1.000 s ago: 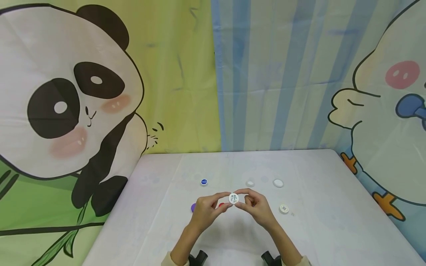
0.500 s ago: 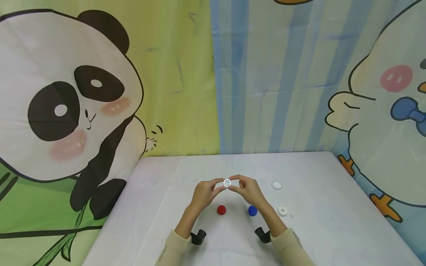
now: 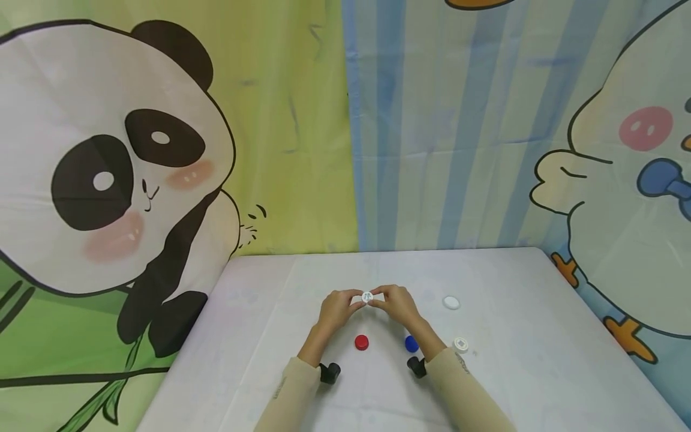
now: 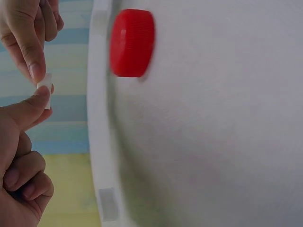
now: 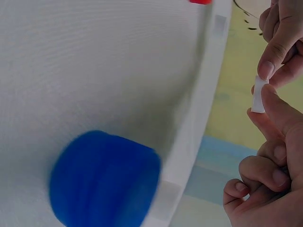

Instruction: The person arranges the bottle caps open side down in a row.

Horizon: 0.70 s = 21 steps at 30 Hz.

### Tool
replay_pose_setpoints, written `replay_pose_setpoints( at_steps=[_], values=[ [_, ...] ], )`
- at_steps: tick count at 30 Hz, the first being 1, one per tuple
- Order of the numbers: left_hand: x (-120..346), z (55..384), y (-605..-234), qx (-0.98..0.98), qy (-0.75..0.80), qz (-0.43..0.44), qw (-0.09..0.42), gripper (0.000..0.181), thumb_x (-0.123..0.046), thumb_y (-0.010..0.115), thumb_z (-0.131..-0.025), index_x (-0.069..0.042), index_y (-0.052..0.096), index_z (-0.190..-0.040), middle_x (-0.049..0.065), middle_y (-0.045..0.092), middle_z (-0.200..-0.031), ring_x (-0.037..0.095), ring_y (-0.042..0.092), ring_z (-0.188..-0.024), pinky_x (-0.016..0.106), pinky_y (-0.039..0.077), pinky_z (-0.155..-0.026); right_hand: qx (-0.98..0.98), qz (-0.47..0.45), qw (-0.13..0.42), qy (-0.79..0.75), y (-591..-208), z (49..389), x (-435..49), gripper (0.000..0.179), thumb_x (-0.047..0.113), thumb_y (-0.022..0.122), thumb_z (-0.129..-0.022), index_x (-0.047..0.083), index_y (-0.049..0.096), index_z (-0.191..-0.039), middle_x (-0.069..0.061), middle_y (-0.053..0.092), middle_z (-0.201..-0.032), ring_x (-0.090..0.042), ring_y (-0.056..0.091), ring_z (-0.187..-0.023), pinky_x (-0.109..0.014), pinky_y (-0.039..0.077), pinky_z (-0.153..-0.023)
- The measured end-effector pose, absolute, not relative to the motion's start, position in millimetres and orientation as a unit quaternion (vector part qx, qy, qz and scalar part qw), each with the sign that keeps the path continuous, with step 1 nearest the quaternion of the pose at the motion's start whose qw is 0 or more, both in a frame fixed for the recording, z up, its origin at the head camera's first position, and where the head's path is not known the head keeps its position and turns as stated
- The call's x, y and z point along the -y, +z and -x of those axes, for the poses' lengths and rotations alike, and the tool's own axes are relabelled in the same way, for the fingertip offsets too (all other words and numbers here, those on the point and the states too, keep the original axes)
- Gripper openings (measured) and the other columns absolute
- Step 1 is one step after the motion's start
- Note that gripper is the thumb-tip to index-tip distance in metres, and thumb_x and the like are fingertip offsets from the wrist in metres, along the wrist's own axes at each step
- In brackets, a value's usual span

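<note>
Between my two hands a small round white cap with dark printed marks point(image 3: 367, 297) is held up, its face toward the head camera. My left hand point(image 3: 335, 310) pinches its left side between thumb and index finger, and my right hand point(image 3: 400, 306) pinches the right side the same way. From the wrists the white cap point(image 4: 48, 101) shows edge-on as a thin white piece. Nearer me on the table lie a red bottle cap point(image 3: 361, 342) and, beside my right forearm, a blue bottle cap point(image 3: 411, 344). The ribbed side of the red cap point(image 4: 131, 43) shows in the left wrist view.
Right of my right hand lie a white ring-like cap point(image 3: 451, 302) and, closer in, a white cap with a raised centre point(image 3: 460, 345). The white table point(image 3: 518, 384) meets patterned curtains at its far edge. Black wrist cameras point(image 3: 330, 373) stick out from both sleeves.
Both hands have moved farther from me, and slightly left, with the white cap between them. The red and blue caps have come into view; the caps farther back are now behind the hands.
</note>
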State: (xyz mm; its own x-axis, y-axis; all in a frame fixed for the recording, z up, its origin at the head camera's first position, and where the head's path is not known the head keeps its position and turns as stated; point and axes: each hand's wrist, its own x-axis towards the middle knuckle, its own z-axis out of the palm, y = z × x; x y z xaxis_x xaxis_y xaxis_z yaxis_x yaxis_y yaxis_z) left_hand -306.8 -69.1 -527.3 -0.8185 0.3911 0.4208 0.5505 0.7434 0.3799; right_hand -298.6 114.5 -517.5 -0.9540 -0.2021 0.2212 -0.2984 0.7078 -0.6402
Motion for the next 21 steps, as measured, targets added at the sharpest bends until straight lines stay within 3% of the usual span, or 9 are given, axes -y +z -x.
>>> replay_pose_setpoints(
  at_steps=[4, 6, 12, 18, 21],
  values=[
    [64.9, 311.7, -539.9, 0.933, -0.234, 0.236, 0.141, 0.027, -0.033, 0.068, -0.077, -0.017, 0.07, -0.098, 0.001, 0.069, -0.079, 0.008, 0.054, -0.058, 0.024, 0.043, -0.049, 0.931, -0.13, 0.052, 0.338, -524.9, 302.0, -112.8, 0.028, 0.032, 0.07, -0.076, 0.014, 0.07, -0.098, 0.001, 0.049, -0.055, -0.011, 0.034, -0.048, -0.025, 0.029, -0.044],
    [63.2, 312.9, -544.4, 0.936, -0.226, 0.23, 0.138, 0.026, -0.033, 0.068, -0.077, -0.017, 0.071, -0.097, 0.001, 0.069, -0.086, 0.009, 0.059, -0.063, 0.024, 0.045, -0.052, 0.934, -0.128, 0.04, 0.332, -526.9, 303.0, -112.4, 0.027, 0.029, 0.071, -0.076, 0.012, 0.07, -0.097, 0.002, 0.057, -0.061, -0.009, 0.034, -0.049, -0.024, 0.031, -0.046],
    [58.4, 314.2, -549.6, 0.947, -0.193, 0.212, 0.142, 0.02, -0.032, 0.069, -0.077, -0.019, 0.072, -0.092, -0.002, 0.069, -0.082, 0.014, 0.061, -0.062, 0.026, 0.043, -0.049, 0.938, -0.131, 0.016, 0.322, -530.7, 308.6, -110.6, 0.023, 0.021, 0.072, -0.075, 0.011, 0.071, -0.096, -0.004, 0.061, -0.067, -0.01, 0.034, -0.051, -0.024, 0.028, -0.046],
    [56.8, 311.5, -547.7, 0.947, -0.178, 0.218, 0.155, 0.016, -0.028, 0.069, -0.078, -0.018, 0.072, -0.09, 0.0, 0.069, -0.078, 0.017, 0.061, -0.062, 0.027, 0.043, -0.049, 0.944, -0.133, 0.016, 0.302, -536.1, 308.5, -107.3, 0.02, 0.02, 0.073, -0.074, 0.013, 0.072, -0.093, -0.006, 0.067, -0.094, -0.013, 0.053, -0.068, -0.027, 0.041, -0.057],
    [57.1, 312.3, -548.5, 0.951, -0.188, 0.203, 0.141, 0.015, -0.028, 0.069, -0.078, -0.018, 0.072, -0.089, 0.0, 0.069, -0.08, 0.017, 0.062, -0.066, 0.027, 0.044, -0.051, 0.946, -0.121, 0.012, 0.301, -538.1, 309.5, -107.0, 0.02, 0.021, 0.072, -0.074, 0.014, 0.072, -0.093, -0.004, 0.066, -0.085, -0.014, 0.052, -0.066, -0.028, 0.04, -0.055]
  ],
)
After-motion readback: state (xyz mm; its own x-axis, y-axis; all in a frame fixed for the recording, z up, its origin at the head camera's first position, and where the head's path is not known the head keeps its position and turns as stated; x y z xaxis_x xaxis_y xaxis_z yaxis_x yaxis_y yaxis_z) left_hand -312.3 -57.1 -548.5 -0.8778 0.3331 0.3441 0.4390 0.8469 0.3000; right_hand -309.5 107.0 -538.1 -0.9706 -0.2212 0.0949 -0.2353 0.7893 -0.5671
